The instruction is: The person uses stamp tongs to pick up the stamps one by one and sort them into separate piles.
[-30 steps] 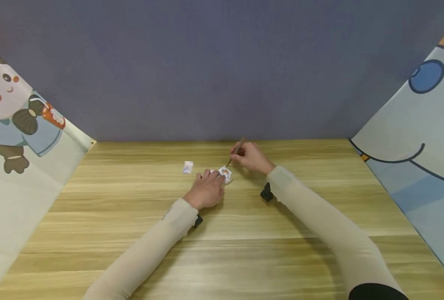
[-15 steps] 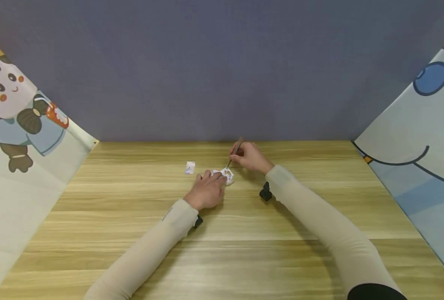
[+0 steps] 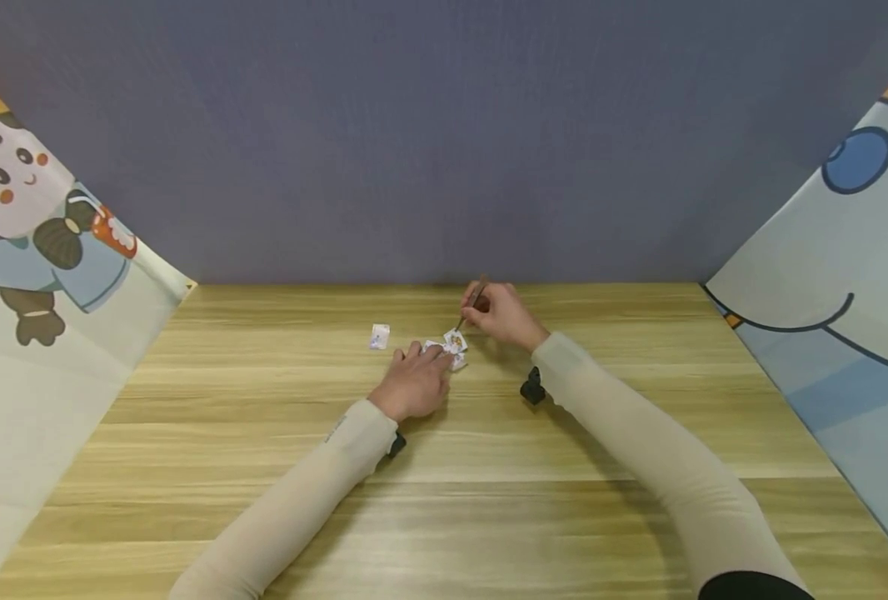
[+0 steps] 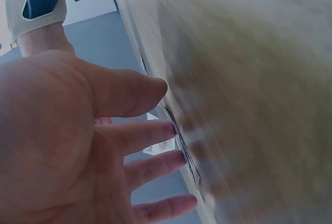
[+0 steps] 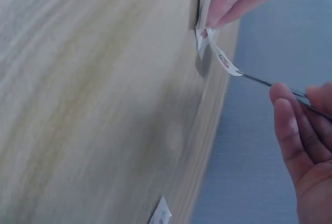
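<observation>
Thin metal tweezers (image 3: 474,302) are pinched between the thumb and fingers of my right hand (image 3: 506,317). Their tips grip one end of a small white printed sticker (image 5: 226,62), which bends up from the pieces below; its other end meets the fingertips of my left hand (image 3: 414,383). That hand lies over a small stack of white printed sheets (image 3: 457,362), fingers extended and pressing down. In the left wrist view its thumb and fingers (image 4: 155,167) look nearly straight, with the layered sheet edges (image 4: 181,143) at their tips. Part of the stack is hidden under the hand.
Another small white printed sheet (image 3: 380,337) lies on the wooden table (image 3: 444,517), left of the stack. A grey-blue wall (image 3: 444,150) rises behind the table's far edge. Cartoon-printed panels (image 3: 84,233) flank both sides.
The sticker at the tweezers' tips has lifted and turned away from the sheet beneath, leaving more of that sheet showing. My left hand stays almost still; the right hand shifts only slightly.
</observation>
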`<state>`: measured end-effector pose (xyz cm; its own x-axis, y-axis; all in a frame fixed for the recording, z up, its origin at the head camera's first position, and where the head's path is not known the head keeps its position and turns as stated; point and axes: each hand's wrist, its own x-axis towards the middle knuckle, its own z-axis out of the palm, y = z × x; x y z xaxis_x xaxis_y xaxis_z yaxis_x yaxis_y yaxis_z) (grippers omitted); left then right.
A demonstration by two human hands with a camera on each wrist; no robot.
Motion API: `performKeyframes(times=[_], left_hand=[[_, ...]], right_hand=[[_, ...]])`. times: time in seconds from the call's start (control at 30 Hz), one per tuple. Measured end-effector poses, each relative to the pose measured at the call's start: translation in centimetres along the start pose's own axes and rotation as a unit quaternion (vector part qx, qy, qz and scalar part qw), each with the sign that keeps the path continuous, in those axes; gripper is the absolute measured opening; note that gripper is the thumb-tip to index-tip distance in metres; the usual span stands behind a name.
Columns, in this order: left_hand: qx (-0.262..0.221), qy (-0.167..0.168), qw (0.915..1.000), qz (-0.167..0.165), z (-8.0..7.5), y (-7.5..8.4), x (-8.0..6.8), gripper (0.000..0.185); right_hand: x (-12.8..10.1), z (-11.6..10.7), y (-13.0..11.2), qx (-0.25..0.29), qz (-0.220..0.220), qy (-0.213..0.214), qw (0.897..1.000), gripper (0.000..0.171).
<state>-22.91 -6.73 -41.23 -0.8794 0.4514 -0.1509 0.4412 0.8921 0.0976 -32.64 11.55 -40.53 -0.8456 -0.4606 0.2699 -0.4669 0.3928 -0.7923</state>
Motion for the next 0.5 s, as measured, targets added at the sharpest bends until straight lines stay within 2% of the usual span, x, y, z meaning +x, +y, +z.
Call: performKeyframes(times=[0.3, 0.5], left_hand=[[-0.016, 0.010, 0.9998, 0.005, -0.1, 0.0, 0.2, 0.052], [-0.019, 0.014, 0.9997, 0.008, -0.5, 0.1, 0.3, 0.053]], right_hand=[[-0.9, -1.9, -1.0, -0.046, -0.014, 0.027, 0.998, 0.004], [-1.5, -3.5, -1.2, -0.046, -0.020, 0.045, 0.998, 0.005]])
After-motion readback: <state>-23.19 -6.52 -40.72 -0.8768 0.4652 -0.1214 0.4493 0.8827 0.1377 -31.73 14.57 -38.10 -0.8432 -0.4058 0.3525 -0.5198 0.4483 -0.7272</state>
